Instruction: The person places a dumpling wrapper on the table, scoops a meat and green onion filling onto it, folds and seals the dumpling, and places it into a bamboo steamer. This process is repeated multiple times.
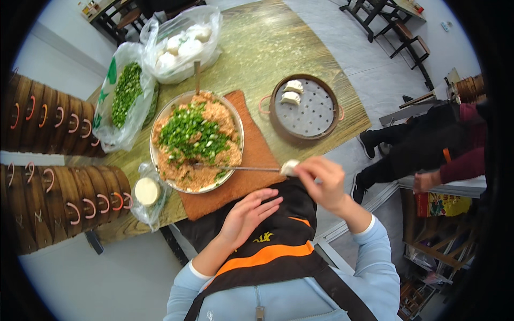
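My right hand (pixel 323 180) pinches a white folded dumpling (pixel 288 167) in front of the table's near edge. My left hand (pixel 251 214) is empty, fingers extended and slightly apart, over the dark apron (pixel 265 261). A large bowl (pixel 204 188) holds pinkish minced filling (pixel 219 116) topped with chopped green onion (pixel 192 132). From the filling a thin metal utensil (pixel 257 169) reaches toward the dumpling; whether its end touches the dumpling cannot be told. Two pleated dumplings (pixel 290 98) lie at the upper left inside a round steamer (pixel 321 134) with a perforated liner.
An orange-brown cloth (pixel 253 148) lies under the bowl. Left are stacked bamboo steamers (pixel 60 204), bagged white dough (pixel 147 191) and a bag of chopped green onion (pixel 127 94). Another bag holds white dough pieces (pixel 188 44). A person (pixel 433 140) stands at right.
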{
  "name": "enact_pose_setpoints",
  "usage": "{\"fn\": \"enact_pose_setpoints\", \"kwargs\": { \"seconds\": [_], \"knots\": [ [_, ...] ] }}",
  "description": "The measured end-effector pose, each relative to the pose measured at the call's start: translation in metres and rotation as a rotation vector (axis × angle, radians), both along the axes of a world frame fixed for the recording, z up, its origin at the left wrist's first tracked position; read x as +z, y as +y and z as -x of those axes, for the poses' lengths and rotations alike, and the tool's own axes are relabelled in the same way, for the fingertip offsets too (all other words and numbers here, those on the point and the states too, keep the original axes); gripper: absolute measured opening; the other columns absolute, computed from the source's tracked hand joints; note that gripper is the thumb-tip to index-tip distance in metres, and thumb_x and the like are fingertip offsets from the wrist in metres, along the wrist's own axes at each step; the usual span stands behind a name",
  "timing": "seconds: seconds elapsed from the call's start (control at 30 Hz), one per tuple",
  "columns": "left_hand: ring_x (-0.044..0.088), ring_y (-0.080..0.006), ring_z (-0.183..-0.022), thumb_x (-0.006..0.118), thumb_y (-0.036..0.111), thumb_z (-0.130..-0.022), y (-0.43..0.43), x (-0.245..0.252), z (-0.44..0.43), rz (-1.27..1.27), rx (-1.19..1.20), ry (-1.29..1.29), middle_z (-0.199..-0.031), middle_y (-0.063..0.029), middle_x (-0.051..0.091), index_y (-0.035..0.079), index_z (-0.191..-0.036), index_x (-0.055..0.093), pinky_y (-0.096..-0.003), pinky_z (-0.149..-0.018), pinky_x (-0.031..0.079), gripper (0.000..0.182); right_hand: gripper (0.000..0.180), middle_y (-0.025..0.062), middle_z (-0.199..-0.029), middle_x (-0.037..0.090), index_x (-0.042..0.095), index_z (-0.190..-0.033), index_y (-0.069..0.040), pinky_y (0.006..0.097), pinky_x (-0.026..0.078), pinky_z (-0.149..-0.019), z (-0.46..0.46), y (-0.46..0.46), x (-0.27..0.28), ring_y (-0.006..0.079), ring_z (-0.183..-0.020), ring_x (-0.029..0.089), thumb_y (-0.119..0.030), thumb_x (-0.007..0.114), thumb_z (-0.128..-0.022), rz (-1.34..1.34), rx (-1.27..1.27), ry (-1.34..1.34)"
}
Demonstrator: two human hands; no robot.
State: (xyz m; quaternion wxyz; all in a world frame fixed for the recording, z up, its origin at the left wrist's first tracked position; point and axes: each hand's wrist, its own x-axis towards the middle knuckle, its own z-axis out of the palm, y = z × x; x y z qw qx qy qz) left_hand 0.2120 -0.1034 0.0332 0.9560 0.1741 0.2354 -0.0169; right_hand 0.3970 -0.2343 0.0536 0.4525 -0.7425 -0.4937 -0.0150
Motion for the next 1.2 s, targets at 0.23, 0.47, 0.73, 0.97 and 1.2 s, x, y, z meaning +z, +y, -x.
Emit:
{"fn": "enact_pose_setpoints", "kwargs": {
  "seconds": [0.23, 0.47, 0.73, 0.97, 1.2],
  "knots": [
    [0.055, -0.0297, -0.121, 0.046, 0.013, -0.097, 0.01, -0.008, 0.012, -0.111, -0.078, -0.013, -0.125, -0.0196, 0.057, -0.007, -0.119, 0.053, -0.0427, -0.108, 0.04, 0.031, 0.008, 0.0097, -0.074, 0.062, 0.063, -0.079, -0.002, 0.0372, 0.048, -0.06, -0.088, 0.063, -0.024, 0.0289, -0.065, 0.06, -0.005, 0.071, -0.079, -0.06, -0.086, -0.169],
    [0.057, -0.0304, -0.115, 0.046, 0.012, -0.095, 0.021, -0.015, 0.039, -0.119, 0.043, 0.083, -0.121, -0.0198, 0.059, -0.006, -0.115, 0.056, -0.0414, -0.104, 0.042, 0.029, 0.026, 0.007, -0.089, 0.058, 0.063, -0.089, -0.006, 0.0386, 0.043, -0.074, -0.101, 0.065, -0.038, 0.0286, -0.085, 0.057, -0.008, 0.079, -0.069, 0.064, -0.016, -0.113],
    [0.058, -0.0289, -0.114, 0.047, 0.013, -0.095, 0.025, -0.018, 0.046, -0.1, 0.061, 0.093, -0.118, -0.0186, 0.061, -0.006, -0.115, 0.056, -0.0395, -0.102, 0.043, 0.029, 0.026, 0.0053, -0.089, 0.058, 0.065, -0.089, -0.008, 0.0377, 0.04, -0.072, -0.098, 0.074, -0.036, 0.0254, -0.085, 0.057, -0.01, 0.08, -0.068, 0.124, -0.069, -0.229],
    [0.059, -0.0293, -0.112, 0.048, 0.013, -0.094, 0.029, -0.014, 0.049, -0.113, 0.096, 0.114, -0.116, -0.019, 0.061, -0.007, -0.114, 0.056, -0.0394, -0.102, 0.043, 0.029, 0.021, 0.0035, -0.087, 0.062, 0.067, -0.09, -0.008, 0.0359, 0.04, -0.07, -0.092, 0.072, -0.032, 0.0232, -0.077, 0.058, -0.014, 0.078, -0.073, 0.177, -0.062, -0.22],
    [0.059, -0.0313, -0.111, 0.048, 0.012, -0.094, 0.035, -0.005, 0.066, -0.13, 0.195, 0.103, -0.115, -0.0206, 0.061, -0.008, -0.113, 0.057, -0.0417, -0.101, 0.044, 0.029, 0.01, 0.005, -0.079, 0.063, 0.069, -0.083, -0.006, 0.0349, 0.041, -0.066, -0.115, 0.072, -0.024, 0.023, -0.07, 0.058, -0.012, 0.075, -0.076, -0.006, -0.137, -0.296]
  ]
}}
